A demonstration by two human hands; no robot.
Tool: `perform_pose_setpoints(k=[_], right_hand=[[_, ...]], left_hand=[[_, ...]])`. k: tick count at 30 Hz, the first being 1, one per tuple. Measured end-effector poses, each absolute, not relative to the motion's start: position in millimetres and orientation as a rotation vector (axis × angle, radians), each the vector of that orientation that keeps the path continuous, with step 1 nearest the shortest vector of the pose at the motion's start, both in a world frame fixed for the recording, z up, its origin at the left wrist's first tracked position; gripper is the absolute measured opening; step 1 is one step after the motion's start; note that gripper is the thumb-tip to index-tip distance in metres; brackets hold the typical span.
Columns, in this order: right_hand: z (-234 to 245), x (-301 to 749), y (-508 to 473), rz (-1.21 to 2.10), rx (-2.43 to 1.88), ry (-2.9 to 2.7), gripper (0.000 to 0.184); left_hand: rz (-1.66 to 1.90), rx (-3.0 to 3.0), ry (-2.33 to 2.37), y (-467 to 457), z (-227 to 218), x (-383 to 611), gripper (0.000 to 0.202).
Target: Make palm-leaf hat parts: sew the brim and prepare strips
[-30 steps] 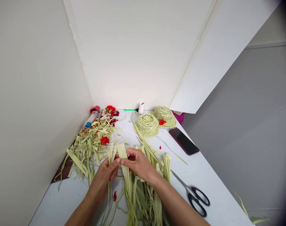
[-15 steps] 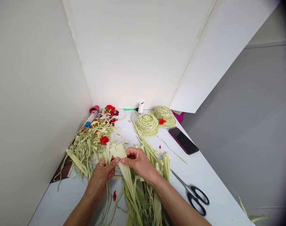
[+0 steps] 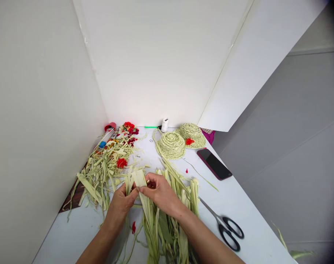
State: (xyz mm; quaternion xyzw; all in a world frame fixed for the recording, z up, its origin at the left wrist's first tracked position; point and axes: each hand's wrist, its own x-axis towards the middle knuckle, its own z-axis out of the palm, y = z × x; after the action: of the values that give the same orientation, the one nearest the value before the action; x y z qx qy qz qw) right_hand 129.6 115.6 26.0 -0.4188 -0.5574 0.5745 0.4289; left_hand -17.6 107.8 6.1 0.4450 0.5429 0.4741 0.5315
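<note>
We're right in close on the left hand [image 3: 120, 205] and the right hand [image 3: 161, 194], both closed and pinching a wide pale leaf strip [image 3: 140, 178] between the fingers, knuckles almost touching at the middle of the frame. The strip stands up out of the grip and runs down into a long bundle of green leaf strips [image 3: 153, 231] lying under the right wrist. A narrower upright strip [image 3: 128, 181] rises just beside it, behind the left hand.

Moving out to the left, we've got a big heap of shredded leaf [image 3: 101, 179] on the tabletop [image 3: 238, 216], dotted with red flowers [image 3: 122, 163]. A lone red petal [image 3: 133, 227] lies just below the left hand. Up ahead sit two small woven straw hats, the nearer one [image 3: 170, 145] plain and the farther one [image 3: 191, 132] carrying a red flower [image 3: 189, 141]. A white spool of thread [image 3: 164, 125] stands behind them against the wall. Over to the right, we see a dark smartphone [image 3: 214, 164] lying at an angle, and at lower right a pair of black-handled scissors [image 3: 227, 229] with the blades pointing toward the bundle.
</note>
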Motion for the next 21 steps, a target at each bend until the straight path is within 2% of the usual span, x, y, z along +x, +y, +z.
perform_pose_setpoints(k=[8,13,21], right_hand=[[34.1,138.8,114.6,1.585,-0.856,-1.425,0.025],[31.3,133.7,117.5,1.546,-0.897,-1.368,0.018],[31.1,131.0,114.7,1.494,-0.976,-1.395,0.012]], left_hand=[[1.124,1.084,1.286,103.9,7.9,-19.1,0.019],[1.061,0.925,1.104,105.3,8.1,-21.2,0.030],[1.044,0.999,1.185,110.1,-4.9,-24.8,0.032]])
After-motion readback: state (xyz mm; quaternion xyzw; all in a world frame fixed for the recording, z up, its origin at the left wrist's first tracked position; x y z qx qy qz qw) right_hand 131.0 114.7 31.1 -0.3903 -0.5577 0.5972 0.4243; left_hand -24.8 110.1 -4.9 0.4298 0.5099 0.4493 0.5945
